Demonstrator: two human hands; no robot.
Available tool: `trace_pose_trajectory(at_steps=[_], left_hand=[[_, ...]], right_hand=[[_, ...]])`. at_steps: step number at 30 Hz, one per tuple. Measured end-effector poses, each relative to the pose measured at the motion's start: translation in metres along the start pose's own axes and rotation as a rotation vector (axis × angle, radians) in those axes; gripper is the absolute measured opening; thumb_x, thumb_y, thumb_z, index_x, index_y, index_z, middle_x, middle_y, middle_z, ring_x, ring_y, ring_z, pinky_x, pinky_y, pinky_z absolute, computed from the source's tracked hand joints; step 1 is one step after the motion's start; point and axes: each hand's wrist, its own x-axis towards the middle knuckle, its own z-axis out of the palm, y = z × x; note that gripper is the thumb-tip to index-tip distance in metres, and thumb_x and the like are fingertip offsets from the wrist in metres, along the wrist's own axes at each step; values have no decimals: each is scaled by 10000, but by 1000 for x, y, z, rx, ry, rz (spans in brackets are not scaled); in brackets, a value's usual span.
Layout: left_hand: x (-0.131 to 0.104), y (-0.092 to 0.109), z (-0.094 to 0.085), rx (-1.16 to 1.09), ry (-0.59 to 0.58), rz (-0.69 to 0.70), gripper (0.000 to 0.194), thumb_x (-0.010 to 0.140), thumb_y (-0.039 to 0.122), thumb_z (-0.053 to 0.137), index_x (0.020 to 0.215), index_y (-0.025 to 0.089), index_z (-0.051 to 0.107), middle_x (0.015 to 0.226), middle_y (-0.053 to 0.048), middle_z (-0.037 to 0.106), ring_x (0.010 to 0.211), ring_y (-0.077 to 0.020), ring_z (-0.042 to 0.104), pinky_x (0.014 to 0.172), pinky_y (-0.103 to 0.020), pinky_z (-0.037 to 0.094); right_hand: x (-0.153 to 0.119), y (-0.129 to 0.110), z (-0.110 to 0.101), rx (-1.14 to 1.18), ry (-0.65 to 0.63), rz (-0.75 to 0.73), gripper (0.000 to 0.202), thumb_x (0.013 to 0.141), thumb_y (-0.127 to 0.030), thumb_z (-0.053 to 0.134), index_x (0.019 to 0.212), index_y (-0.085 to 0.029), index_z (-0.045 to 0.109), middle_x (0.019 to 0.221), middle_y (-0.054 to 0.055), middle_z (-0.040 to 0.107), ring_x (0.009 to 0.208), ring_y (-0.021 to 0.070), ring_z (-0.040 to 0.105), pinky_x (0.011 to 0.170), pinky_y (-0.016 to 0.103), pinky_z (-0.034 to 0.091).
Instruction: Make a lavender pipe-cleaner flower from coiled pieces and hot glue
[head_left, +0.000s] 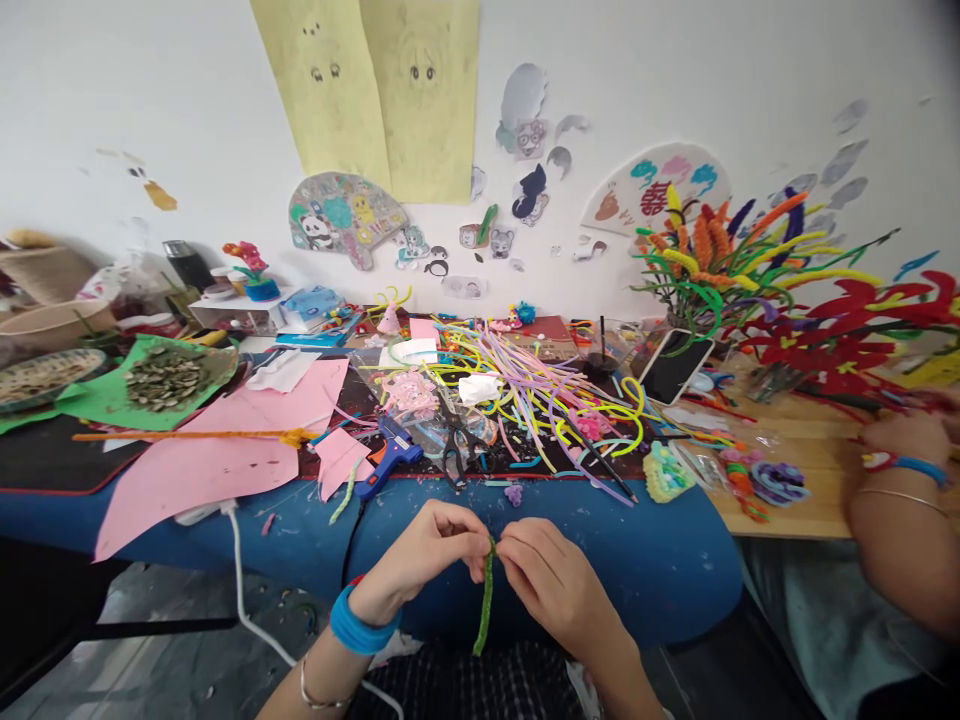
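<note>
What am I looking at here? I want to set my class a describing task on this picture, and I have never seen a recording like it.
There is no machine: a person wears a camera on the head, looking forward and down, so the one picture shows their own two bare hands. The left hand and right hand pinch the top of a green pipe cleaner, which hangs down between them. In front is a table covered in blue cloth, strewn with loose pipe cleaners, pink paper, scissors, a blue glue gun and a phone. Pipe-cleaner flowers stand at the right. The arm at the right edge belongs to another person.
</note>
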Motion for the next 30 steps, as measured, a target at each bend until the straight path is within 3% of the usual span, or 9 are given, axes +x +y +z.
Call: trace_pose_trajectory(at_steps=[7,15,17,19,22,26,30], left_hand=[[0,-8,-3,-16,-10,10,116,687,227,718,623,137,681,514,-6,652,473,-136,610,521,-228,478],[1,-13,-5,-19,-29,3,129,672,221,750,625,120,685,510,-17,648,443,-138,598,480,-225,454],[1,-15,-3,-24,16,50,151,699,245,754,644,122,686,521,-13,652,459,-136,602,492,-222,454],[0,-16,-1,-30,92,117,185,744,282,750,664,132,677,537,-3,660,486,-123,603,530,-214,457],[-2,-19,4,-40,193,209,241,788,345,749,685,147,660,561,9,671,529,-113,610,587,-210,466],[-2,-23,7,-49,228,249,292,787,408,765,696,149,667,593,-7,688,567,-133,624,603,-229,490],[-2,-27,6,-52,221,227,283,769,408,787,724,145,692,601,-16,699,568,-142,630,589,-233,496]], right_hand=[[-2,2,-2,23,20,12,127,959,-129,513,1014,-194,607,853,70,710,777,195,675,696,325,583],[-4,8,-3,-41,63,-164,284,991,-79,376,1063,-159,639,857,79,744,786,190,695,732,326,591],[-4,7,-3,52,98,-46,208,991,-122,445,1065,-177,632,881,75,736,818,189,694,757,322,589],[-5,2,-2,203,148,164,122,972,-248,546,1056,-199,620,910,78,721,854,203,689,761,335,589],[-6,-11,-1,389,164,425,179,891,-371,653,977,-218,617,881,63,702,778,204,675,682,322,586],[-4,-26,5,409,110,549,47,870,-190,646,898,-226,635,798,18,710,664,155,663,632,263,561],[-3,-33,15,408,164,626,102,893,-153,593,850,-217,661,729,5,710,611,137,669,604,231,561]])
